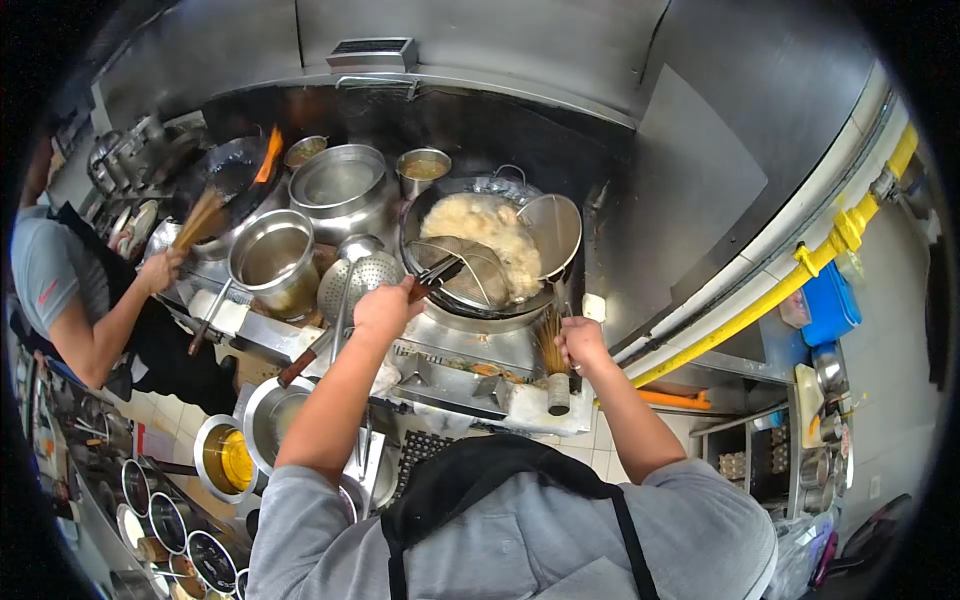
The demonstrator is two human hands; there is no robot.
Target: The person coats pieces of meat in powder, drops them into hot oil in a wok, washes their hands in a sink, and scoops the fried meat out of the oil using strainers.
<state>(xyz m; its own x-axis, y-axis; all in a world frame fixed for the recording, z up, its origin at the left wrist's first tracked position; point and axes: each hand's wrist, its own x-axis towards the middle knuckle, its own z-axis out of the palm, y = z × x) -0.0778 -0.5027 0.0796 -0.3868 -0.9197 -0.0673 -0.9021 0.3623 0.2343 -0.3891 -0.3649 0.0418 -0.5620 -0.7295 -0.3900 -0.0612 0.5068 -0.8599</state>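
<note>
My left hand (385, 312) is closed round the dark handle of a round wire-mesh skimmer (462, 268), which lies over the left side of a wok (412, 215). Pale, foaming food (475, 220) fills the wok, frying in bubbling oil. On the wok's right side a second round mesh strainer (553, 235) leans with its handle toward me. My right hand (585, 345) is closed at the end of that handle; its grip is partly hidden. Just left of this hand, a bamboo wok brush (553, 360) stands on the stove's front edge.
A perforated ladle (360, 285), steel pots (272, 255) and a small container (423, 165) stand left of the wok. Farther left a co-worker (85, 300) holds a bamboo brush (203, 218) by another wok with a flame (270, 155). A yellow pipe (760, 312) runs along the right.
</note>
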